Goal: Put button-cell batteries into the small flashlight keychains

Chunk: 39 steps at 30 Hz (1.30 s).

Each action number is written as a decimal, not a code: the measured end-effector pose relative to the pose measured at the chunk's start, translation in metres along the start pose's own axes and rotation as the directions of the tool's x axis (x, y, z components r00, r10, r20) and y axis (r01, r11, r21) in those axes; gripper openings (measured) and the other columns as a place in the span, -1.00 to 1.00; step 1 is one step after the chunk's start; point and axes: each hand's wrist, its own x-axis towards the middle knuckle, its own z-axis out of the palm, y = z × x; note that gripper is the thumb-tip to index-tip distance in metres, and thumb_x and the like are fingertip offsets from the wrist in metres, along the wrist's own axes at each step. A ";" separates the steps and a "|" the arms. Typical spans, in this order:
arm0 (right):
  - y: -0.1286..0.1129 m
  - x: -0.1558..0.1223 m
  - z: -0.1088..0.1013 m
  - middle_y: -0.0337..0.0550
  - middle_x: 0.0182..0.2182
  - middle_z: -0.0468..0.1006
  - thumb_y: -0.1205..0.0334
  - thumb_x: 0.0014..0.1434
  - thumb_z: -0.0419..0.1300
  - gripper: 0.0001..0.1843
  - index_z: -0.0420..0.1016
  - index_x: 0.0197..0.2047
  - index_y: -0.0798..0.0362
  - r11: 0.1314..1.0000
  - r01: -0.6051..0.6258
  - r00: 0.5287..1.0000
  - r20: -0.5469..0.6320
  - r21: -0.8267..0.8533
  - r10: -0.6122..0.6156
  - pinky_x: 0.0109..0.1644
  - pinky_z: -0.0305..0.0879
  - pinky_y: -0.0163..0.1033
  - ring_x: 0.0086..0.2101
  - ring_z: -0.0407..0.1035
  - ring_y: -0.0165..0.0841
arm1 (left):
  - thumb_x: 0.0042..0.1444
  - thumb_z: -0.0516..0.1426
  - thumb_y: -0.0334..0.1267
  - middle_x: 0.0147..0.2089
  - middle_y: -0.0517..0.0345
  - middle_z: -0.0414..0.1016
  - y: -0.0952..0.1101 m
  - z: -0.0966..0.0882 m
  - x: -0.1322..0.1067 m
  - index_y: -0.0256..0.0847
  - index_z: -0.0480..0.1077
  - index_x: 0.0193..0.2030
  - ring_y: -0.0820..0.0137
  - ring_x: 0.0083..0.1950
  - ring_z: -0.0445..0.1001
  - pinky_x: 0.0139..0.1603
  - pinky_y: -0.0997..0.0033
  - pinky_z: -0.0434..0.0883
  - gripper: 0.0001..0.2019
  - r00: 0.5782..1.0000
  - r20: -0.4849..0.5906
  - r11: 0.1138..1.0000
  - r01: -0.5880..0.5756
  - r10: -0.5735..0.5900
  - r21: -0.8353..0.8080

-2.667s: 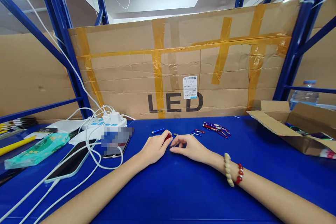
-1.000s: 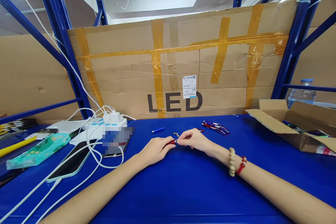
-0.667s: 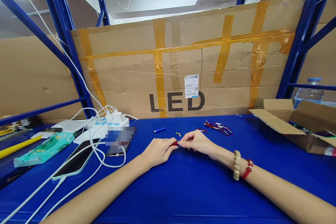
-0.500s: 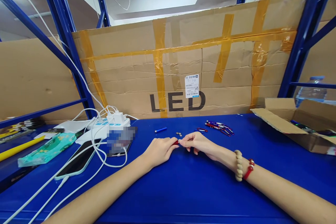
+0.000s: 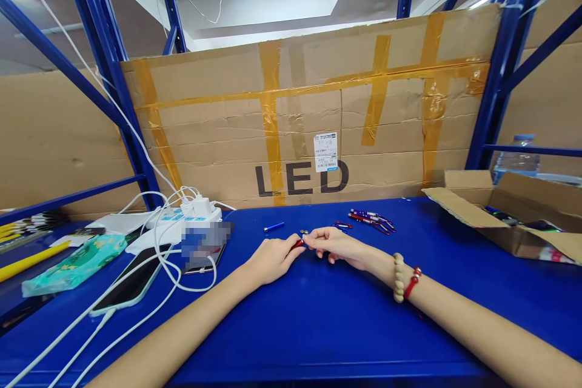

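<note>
My left hand (image 5: 273, 259) is closed around a small red metal tube (image 5: 298, 244), with one end showing past the fingertips. My right hand (image 5: 334, 244) pinches thumb and forefinger together at that end of the tube; what lies between those fingertips is too small to make out. Just beyond the fingertips, small silvery discs (image 5: 304, 231) lie on the blue tabletop (image 5: 300, 327). A short blue tube (image 5: 274, 227) rests behind my left hand. Further right is a group of slim red and blue metal pieces with clips (image 5: 371, 220), and a smaller group of clips (image 5: 343, 225) sits beside it.
On the left are a white power strip (image 5: 200, 212) with looping cables, a phone (image 5: 131, 279), a green packet (image 5: 75, 264) and a yellow rod (image 5: 34, 260). An open cardboard box (image 5: 509, 236) stands at the right. A taped cardboard sheet (image 5: 218, 133) closes off the back.
The view has shifted slightly, so most things appear further left. Both hands stay together at the red tube, which now tilts more, with its end raised toward my right fingertips.
</note>
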 end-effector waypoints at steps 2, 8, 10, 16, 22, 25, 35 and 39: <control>0.000 0.000 0.000 -0.34 -0.59 0.25 -0.24 -0.16 0.22 -0.48 0.37 -0.43 0.11 1.000 0.008 1.000 0.015 -0.006 -0.008 -0.66 -0.06 -0.52 -0.58 0.11 -0.59 | 0.27 -0.24 -0.12 -0.31 0.12 0.52 -0.001 0.001 0.000 -0.17 0.20 -0.16 0.28 -0.31 0.51 -0.38 0.44 0.34 -0.72 1.000 -0.005 1.000 -0.002 0.002 -0.012; -0.001 -0.002 0.000 -0.26 -0.45 0.35 -0.23 -0.07 0.17 -0.49 0.36 -0.42 0.12 0.999 0.035 0.999 0.043 -0.016 -0.034 -0.67 -0.04 -0.53 -0.57 0.15 -0.61 | 0.27 -0.24 -0.11 -0.33 0.13 0.51 -0.003 0.001 0.000 -0.16 0.18 -0.18 0.28 -0.32 0.51 -0.40 0.42 0.32 -0.72 1.000 -0.016 0.999 0.010 -0.011 -0.054; 0.001 0.000 0.001 -0.24 -0.43 0.38 -0.20 0.00 0.12 -0.52 0.36 -0.40 0.12 0.999 0.039 0.999 0.026 -0.022 -0.038 -0.67 -0.02 -0.52 -0.57 0.17 -0.61 | 0.27 -0.25 -0.11 -0.31 0.13 0.51 -0.003 0.000 0.001 -0.16 0.17 -0.18 0.27 -0.32 0.51 -0.39 0.41 0.32 -0.73 1.000 -0.012 0.998 0.015 -0.016 -0.066; 0.012 0.009 -0.002 -0.22 -0.51 0.45 0.05 0.09 0.09 -0.72 0.42 -0.42 0.10 0.914 0.104 0.952 -0.228 -0.393 -0.206 -0.58 0.11 -0.40 -0.58 0.25 -0.50 | 0.26 -0.24 -0.10 -0.33 0.12 0.50 -0.004 -0.002 0.001 -0.16 0.17 -0.18 0.25 -0.31 0.50 -0.38 0.40 0.32 -0.73 1.000 0.010 0.998 0.020 -0.019 -0.055; 0.012 0.004 -0.013 -0.30 -0.42 0.52 0.26 0.02 0.14 -0.88 0.50 -0.35 -0.05 0.666 -0.011 0.866 -0.340 -0.746 -0.366 -0.44 0.10 -0.35 -0.40 0.36 -0.41 | 0.26 -0.24 -0.08 -0.36 0.14 0.49 -0.004 -0.001 0.002 -0.15 0.18 -0.19 0.27 -0.33 0.50 -0.37 0.41 0.32 -0.72 1.000 0.009 0.997 0.015 -0.015 -0.071; 0.014 0.004 -0.017 -0.24 -0.29 0.49 0.31 0.01 0.15 -0.84 0.49 -0.29 -0.02 0.621 -0.056 0.851 -0.363 -0.782 -0.380 -0.36 0.16 -0.34 -0.32 0.35 -0.40 | 0.26 -0.25 -0.08 -0.36 0.14 0.49 -0.004 -0.002 0.002 -0.15 0.17 -0.19 0.27 -0.34 0.50 -0.39 0.40 0.31 -0.71 1.000 0.010 0.998 0.002 -0.001 -0.059; 0.010 0.001 -0.012 -0.03 -0.08 0.37 0.25 0.15 0.04 -0.69 0.40 -0.04 0.05 0.356 -0.258 0.868 -0.377 -0.898 -0.323 -0.05 0.10 -0.20 -0.07 0.21 -0.23 | 0.25 -0.23 -0.07 -0.34 0.14 0.49 -0.004 -0.005 -0.001 -0.15 0.18 -0.16 0.29 -0.32 0.49 -0.35 0.42 0.33 -0.72 1.000 0.018 0.998 -0.023 0.024 -0.056; 0.010 0.001 -0.009 0.06 -0.10 0.40 0.18 0.19 -0.02 -0.67 0.42 -0.06 0.10 0.339 -0.328 0.871 -0.421 -0.882 -0.252 -0.10 0.11 -0.14 -0.08 0.25 -0.14 | 0.26 -0.24 -0.09 -0.35 0.14 0.49 -0.003 -0.006 -0.001 -0.15 0.19 -0.15 0.28 -0.31 0.49 -0.34 0.40 0.33 -0.71 1.000 0.015 0.996 -0.022 0.023 -0.084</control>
